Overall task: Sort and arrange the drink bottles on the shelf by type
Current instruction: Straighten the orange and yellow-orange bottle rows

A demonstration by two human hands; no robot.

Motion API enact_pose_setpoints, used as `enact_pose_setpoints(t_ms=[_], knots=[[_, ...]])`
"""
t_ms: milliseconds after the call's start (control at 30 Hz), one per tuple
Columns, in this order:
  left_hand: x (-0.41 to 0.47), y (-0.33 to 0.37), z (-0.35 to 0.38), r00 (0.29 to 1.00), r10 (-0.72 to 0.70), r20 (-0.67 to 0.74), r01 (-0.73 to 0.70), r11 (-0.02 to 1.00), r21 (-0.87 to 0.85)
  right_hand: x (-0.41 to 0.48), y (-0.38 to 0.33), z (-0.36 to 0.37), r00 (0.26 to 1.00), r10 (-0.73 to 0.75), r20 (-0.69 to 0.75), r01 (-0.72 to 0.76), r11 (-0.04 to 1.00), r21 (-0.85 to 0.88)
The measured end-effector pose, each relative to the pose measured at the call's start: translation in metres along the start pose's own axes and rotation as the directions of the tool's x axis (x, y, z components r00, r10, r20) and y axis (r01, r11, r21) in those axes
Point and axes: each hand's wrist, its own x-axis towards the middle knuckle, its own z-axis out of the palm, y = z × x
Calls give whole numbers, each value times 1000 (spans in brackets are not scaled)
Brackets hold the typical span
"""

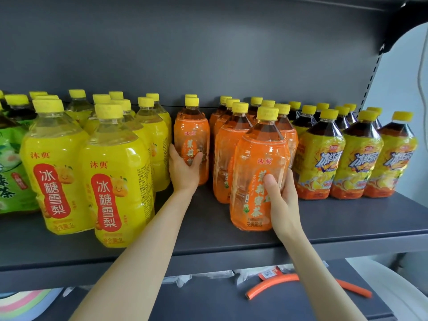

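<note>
Two bare forearms reach up from the bottom edge to a dark grey shelf. The left grip wraps the lower body of an orange-label bottle that stands alone in the gap between the yellow and orange groups. Its thumb lies across the front of the label, and its fingers curl round the far side, out of sight. The right grip clasps the front orange bottle near the shelf's front edge, thumb pressed on the label, fingers hidden behind the right side. Whether either bottle's base touches the shelf cannot be told.

Behind the front one stand more orange bottles, packed so closely that the back rows show mostly as yellow caps. To the left are yellow pear-drink bottles. Two of them stand forward, the rest partly covered. Further left, green-label bottles are cut off by the picture's edge. To the right stand dark iced-tea bottles in rows, the rear ones hidden but for their necks and caps.

Below, a lower shelf carries an orange hose piece and crumpled clear plastic, half hidden under the upper shelf's lip. A pastel-striped thing at bottom left is cut off and too little shows to name it.
</note>
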Motion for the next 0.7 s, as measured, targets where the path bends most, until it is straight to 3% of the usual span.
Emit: enact_pose_setpoints(t_ms=[200,300,700], knots=[[10,4,2,981,-186,57,194,953,-231,2,2,0,1000,3,5,-3,1000,-6],[13,6,5,971,-234,59,241,934,-264,2,3,-1,1000,-2,6,2,1000,-5],[22,-3,8,971,-198,134,229,930,-287,3,4,-2,1000,16,20,-16,1000,12]])
